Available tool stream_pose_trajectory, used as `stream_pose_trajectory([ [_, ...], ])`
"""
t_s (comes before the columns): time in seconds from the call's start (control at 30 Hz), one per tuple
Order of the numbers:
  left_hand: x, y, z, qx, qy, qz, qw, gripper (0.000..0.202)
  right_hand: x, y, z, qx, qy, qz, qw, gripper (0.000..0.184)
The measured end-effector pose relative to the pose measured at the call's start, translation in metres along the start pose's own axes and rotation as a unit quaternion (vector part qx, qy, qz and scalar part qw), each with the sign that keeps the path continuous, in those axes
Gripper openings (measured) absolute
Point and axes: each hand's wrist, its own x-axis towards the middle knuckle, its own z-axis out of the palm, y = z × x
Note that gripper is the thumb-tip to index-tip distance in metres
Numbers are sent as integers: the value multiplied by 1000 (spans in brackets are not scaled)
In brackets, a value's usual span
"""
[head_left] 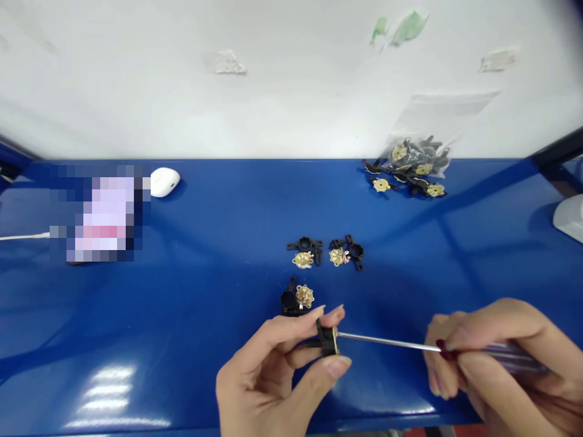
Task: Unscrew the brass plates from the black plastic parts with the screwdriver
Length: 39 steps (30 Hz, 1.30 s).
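Observation:
Between thumb and fingers, my left hand (277, 370) grips a small black plastic part with a brass-coloured plate (327, 341), held on edge above the table. My right hand (496, 358) is closed around the handle of a screwdriver (389, 341). Its thin metal shaft points left, and the tip meets the brass-coloured side of the held part. Just beyond my left hand lie a black housing (288, 298) and a brass-coloured disc (305, 296). Farther back are two more sets of loose pieces, with brass-coloured discs (303, 260) and black housings (356, 249).
The blue table (218, 243) meets a white wall (291, 109) at the back. A clear plastic bag (437, 152) with several similar parts lies at the back right, more parts before it. At left are a blurred-out phone (107, 212), a white earbud case (164, 182) and a white cable (27, 236).

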Motion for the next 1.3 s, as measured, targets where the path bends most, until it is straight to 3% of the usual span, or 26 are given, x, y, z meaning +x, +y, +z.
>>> stream_pose_trajectory([
  [0.13,2,-2,-5,0,-28,15,1000,43,-4,3,-2,-32,42,-9,999,18],
  [0.27,5,-4,-13,24,-76,51,996,53,8,2,-5,-29,-64,-46,996,7],
  [0.33,6,-5,-15,28,-85,50,995,54,12,2,-6,-55,-74,-62,994,5],
  [0.37,6,-5,-16,29,-85,49,995,54,13,3,-7,-82,-73,-70,991,2],
  [0.5,6,-5,-16,31,-82,50,995,51,14,4,-11,-181,-95,-98,974,19],
  [0.6,5,-5,-14,27,-72,52,996,50,15,2,-12,-165,-131,-75,975,7],
  [0.7,4,-5,-12,26,-48,41,998,45,15,1,-12,-156,-115,-95,976,2],
  [0.8,4,-4,-12,33,-56,36,997,45,15,1,-12,-182,-109,-123,969,16],
  [0.9,4,-5,-12,28,-58,43,997,46,15,5,-12,-179,-138,-92,970,3],
  [0.93,3,-5,-12,25,-52,43,997,44,15,6,-12,-164,-138,-84,973,7],
  [1.1,1,-5,-7,24,-41,35,998,37,14,4,-7,-143,-67,-123,980,7],
  [1.17,0,-4,-6,22,-37,34,998,41,15,0,-7,-176,-86,-115,974,14],
  [1.27,1,-2,-6,22,-36,30,999,44,15,-1,-8,-176,-108,-82,975,5],
  [1.3,1,-2,-7,24,-39,27,999,45,15,0,-8,-161,-106,-69,979,10],
])
